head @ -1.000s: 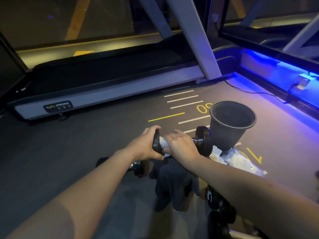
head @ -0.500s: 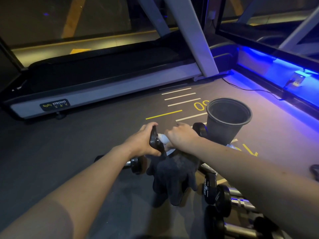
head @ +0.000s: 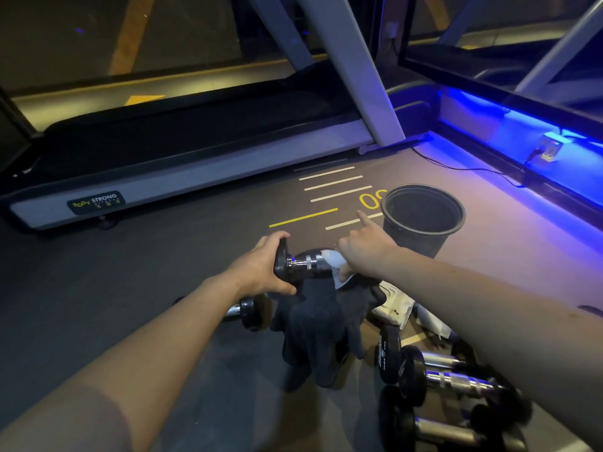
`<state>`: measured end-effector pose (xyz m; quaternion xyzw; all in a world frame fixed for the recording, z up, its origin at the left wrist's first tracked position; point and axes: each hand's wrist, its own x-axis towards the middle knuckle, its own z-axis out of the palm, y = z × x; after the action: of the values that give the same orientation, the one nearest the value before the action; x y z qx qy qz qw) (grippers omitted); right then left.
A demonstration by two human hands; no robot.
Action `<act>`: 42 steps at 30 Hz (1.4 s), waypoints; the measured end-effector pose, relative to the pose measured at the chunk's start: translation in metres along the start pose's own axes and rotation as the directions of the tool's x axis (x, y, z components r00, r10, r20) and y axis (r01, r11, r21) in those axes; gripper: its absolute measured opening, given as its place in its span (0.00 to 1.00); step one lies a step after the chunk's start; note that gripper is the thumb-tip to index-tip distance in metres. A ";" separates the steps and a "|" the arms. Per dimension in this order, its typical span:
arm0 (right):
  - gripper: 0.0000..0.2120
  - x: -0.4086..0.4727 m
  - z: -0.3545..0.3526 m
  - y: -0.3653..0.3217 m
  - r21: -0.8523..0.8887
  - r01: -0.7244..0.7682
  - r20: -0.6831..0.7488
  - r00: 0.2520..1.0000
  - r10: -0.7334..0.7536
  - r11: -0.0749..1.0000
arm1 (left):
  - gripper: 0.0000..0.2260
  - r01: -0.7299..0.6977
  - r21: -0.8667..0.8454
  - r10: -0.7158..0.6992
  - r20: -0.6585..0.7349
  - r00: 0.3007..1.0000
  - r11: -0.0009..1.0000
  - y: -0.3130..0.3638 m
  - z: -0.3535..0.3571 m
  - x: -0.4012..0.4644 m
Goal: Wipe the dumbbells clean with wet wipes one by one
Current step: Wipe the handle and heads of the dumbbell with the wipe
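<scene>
I hold a black dumbbell [head: 301, 264] with a chrome handle in the air over the floor. My left hand [head: 261, 269] grips its left head. My right hand [head: 365, 252] holds a white wet wipe [head: 336, 262] wrapped round the right part of the handle, with the index finger sticking out forward. The dumbbell's right head is hidden behind that hand. A dark cloth [head: 319, 324] hangs below the dumbbell. Another dumbbell [head: 244, 313] lies on the floor under my left wrist, and several more dumbbells [head: 443, 380] lie under my right forearm.
A black bucket [head: 423, 220] stands on the floor just beyond my right hand. A white wipes pack [head: 396, 303] lies near it. A treadmill [head: 182, 151] runs across the back, and a blue-lit ledge [head: 522, 132] with a cable lines the right side.
My right hand with the wipe has slid to the right along the handle, baring the chrome bar beside the left head. The index finger has lifted and points forward.
</scene>
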<state>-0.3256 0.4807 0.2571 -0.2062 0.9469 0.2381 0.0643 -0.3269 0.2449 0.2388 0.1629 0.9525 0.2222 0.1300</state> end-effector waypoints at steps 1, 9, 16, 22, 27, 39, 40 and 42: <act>0.29 -0.001 0.000 0.001 -0.003 -0.001 0.003 1.000 0.001 1.000 | 0.50 -0.003 0.001 0.003 0.002 1.000 1.000 0.000 0.000 0.000; 0.23 -0.006 -0.003 -0.007 -0.074 0.022 -0.049 0.998 -0.026 0.997 | 0.50 0.009 0.002 -0.009 0.009 1.000 1.000 -0.002 0.000 -0.001; 0.27 -0.001 -0.009 -0.014 -0.027 0.070 -0.020 0.997 -0.070 0.997 | 0.49 0.005 -0.008 -0.005 -0.001 1.000 1.000 -0.005 0.001 -0.003; 0.24 0.009 -0.013 -0.017 0.055 0.083 -0.044 0.996 -0.081 0.995 | 0.49 0.004 -0.007 -0.004 -0.014 1.000 1.000 -0.005 0.001 -0.003; 0.23 0.016 -0.012 -0.016 0.232 0.071 0.009 0.997 -0.075 0.970 | 0.49 0.018 -0.006 -0.018 -0.015 1.000 1.000 -0.004 0.002 -0.003; 0.23 0.021 -0.018 -0.017 0.346 0.107 0.080 0.987 -0.143 0.932 | 0.49 0.016 -0.001 -0.016 -0.004 1.000 1.000 -0.004 0.002 -0.004; 0.23 0.020 -0.017 -0.017 0.335 0.113 0.079 0.986 -0.148 0.935 | 0.49 0.013 0.001 -0.013 -0.002 1.000 1.000 -0.003 0.001 -0.005; 0.22 0.017 -0.017 -0.015 0.297 0.117 0.068 0.987 -0.143 0.948 | 0.50 0.007 0.008 -0.007 0.001 1.000 1.000 -0.002 0.001 -0.004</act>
<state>-0.3349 0.4546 0.2623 -0.2456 0.9522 0.0999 0.1514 -0.3230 0.2419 0.2375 0.1604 0.9538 0.2177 0.1306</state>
